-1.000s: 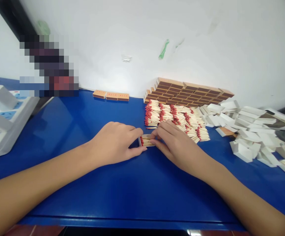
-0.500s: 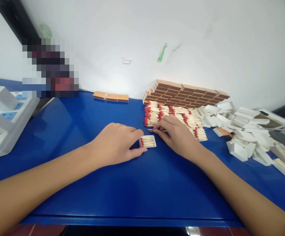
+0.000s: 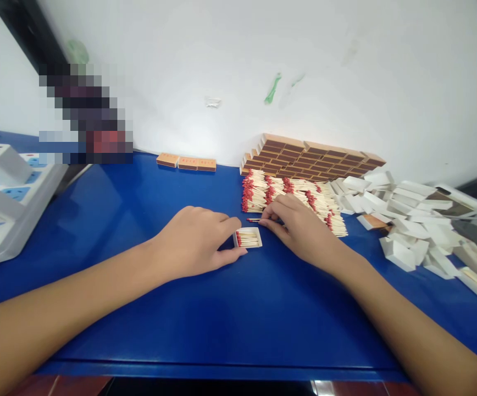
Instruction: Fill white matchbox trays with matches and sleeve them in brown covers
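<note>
A small white matchbox tray (image 3: 248,238) filled with red-tipped matches lies on the blue table (image 3: 189,324). My left hand (image 3: 193,239) rests beside it, thumb and forefinger closed on the tray's left end. My right hand (image 3: 296,225) lies just right of the tray, its fingertips pinched on a loose match (image 3: 254,220) that lies on the table at the near edge of the big pile of matches (image 3: 292,198).
Brown matchbox sleeves (image 3: 312,157) are stacked against the white wall behind the pile. A heap of empty white trays (image 3: 407,225) spreads at the right. Three closed matchboxes (image 3: 187,161) lie at the back centre. A white power strip (image 3: 3,192) sits at the left.
My right hand has left the tray and moved back towards the pile, where it pinches a loose match. My left hand has stayed on the tray.
</note>
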Demonstrator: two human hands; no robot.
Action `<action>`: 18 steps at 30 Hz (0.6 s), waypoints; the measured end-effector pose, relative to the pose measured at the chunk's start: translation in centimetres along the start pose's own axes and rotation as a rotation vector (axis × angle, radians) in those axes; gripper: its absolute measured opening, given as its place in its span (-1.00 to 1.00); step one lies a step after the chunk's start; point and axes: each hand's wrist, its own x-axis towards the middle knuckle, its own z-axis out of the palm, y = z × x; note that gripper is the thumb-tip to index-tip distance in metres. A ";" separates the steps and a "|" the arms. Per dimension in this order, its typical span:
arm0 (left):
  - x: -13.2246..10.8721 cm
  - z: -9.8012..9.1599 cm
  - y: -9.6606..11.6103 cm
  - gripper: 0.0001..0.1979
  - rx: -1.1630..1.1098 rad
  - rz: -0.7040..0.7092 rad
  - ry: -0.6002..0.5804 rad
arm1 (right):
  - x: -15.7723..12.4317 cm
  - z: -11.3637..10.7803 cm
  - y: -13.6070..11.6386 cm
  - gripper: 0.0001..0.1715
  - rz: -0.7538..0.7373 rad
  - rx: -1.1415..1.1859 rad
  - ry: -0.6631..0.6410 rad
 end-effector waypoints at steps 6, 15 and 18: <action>0.0 -0.1 0.1 -0.67 0.008 0.006 0.004 | 0.2 -0.1 -0.5 -0.92 0.012 0.030 0.006; 0.0 -0.3 0.1 -0.67 0.006 0.002 0.001 | 0.4 0.0 -0.4 -0.86 0.021 0.054 -0.025; 0.0 -0.2 0.0 -0.67 0.005 0.001 0.006 | 0.4 -0.2 -0.4 -0.86 0.027 0.060 -0.025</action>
